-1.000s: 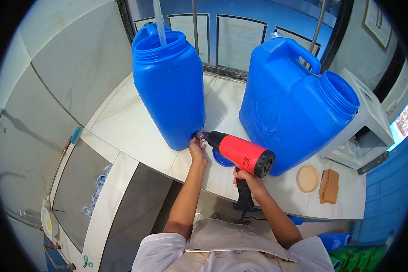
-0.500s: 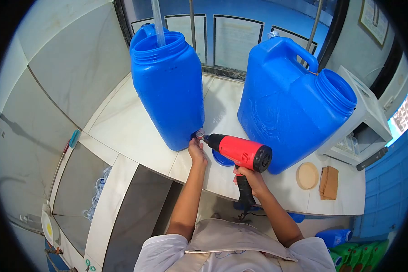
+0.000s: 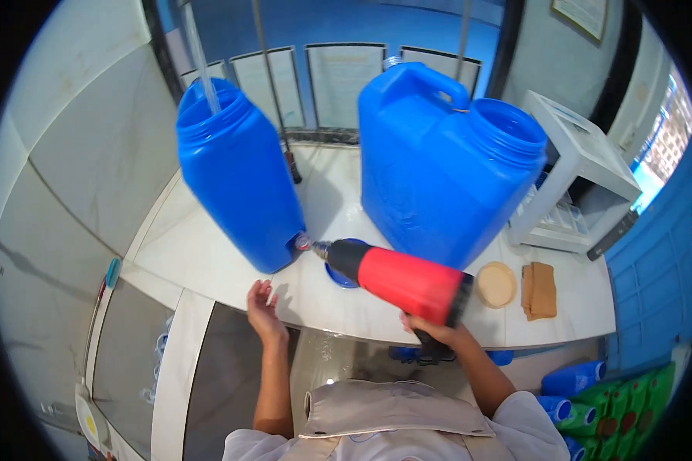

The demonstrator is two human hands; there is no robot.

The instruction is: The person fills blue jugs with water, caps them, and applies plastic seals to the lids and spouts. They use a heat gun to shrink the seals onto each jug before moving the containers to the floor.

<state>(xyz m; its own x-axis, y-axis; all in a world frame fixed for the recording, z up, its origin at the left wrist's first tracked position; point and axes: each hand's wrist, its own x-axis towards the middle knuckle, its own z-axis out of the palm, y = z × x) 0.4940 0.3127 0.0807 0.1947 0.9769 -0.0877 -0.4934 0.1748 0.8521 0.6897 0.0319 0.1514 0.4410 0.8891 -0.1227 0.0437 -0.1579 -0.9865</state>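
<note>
The red heat gun (image 3: 404, 280) is taken as the landmark. Well to its left and beyond it, a water stream (image 3: 202, 61) is received by the mouth of the tall blue jug (image 3: 238, 173); the level inside is hidden. Left of the gun nozzle, the left hand (image 3: 267, 313) is held near the front edge of the counter (image 3: 577, 315), fingers slightly apart. A small fitting (image 3: 303, 242) at the jug's lower corner is faced by the nozzle; contact cannot be confirmed. The blue lid (image 3: 337, 275) is partly covered by the nozzle, with bare counter left in front of it. The gun's handle, blurred, is gripped by the right hand (image 3: 435, 330); the trigger is hidden. Beyond the gun, the wide blue jug (image 3: 446, 169) is overlapped at its base by the gun body, and movement is restricted there. To the gun's right are placed the tan dish (image 3: 497, 285), the brown cloth (image 3: 539, 290) and, farther back, the white rack (image 3: 573, 177), its contents indistinct.
</note>
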